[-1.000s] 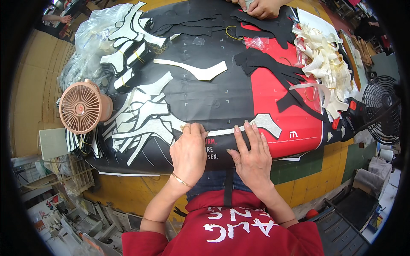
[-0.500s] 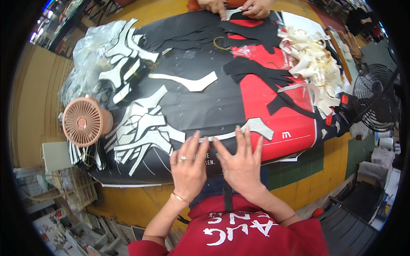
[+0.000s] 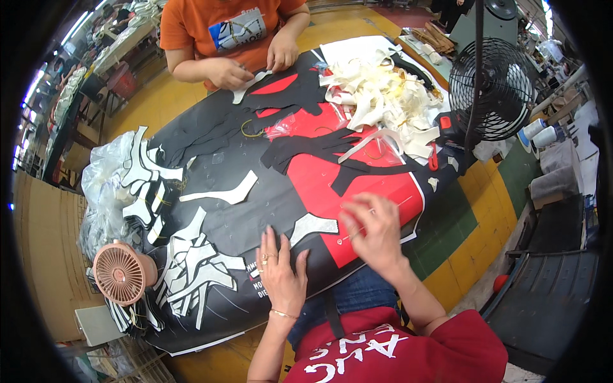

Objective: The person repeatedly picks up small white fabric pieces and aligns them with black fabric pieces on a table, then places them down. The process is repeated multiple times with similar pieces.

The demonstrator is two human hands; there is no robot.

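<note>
A white cut piece with a wide flared end lies across the black and red cover sheet. My left hand rests on its narrow strip, fingers stretched out and flat. To the right, my right hand is raised above the red part, off the piece. Its fingers are loosely bent and apart, slightly blurred, with nothing visible in them. Another white cut piece lies farther away by itself. Left of my left hand is an overlapping pile of similar white pieces.
A pink fan stands at the left beside a clear plastic bag. Black cut pieces and a heap of cream strips lie on the far side. A person in orange handles a white piece there. A black fan stands right.
My right hand has lifted off the white piece and moved right. My left hand stays flat on the strip. The view has swung, bringing more of the person opposite into sight.
</note>
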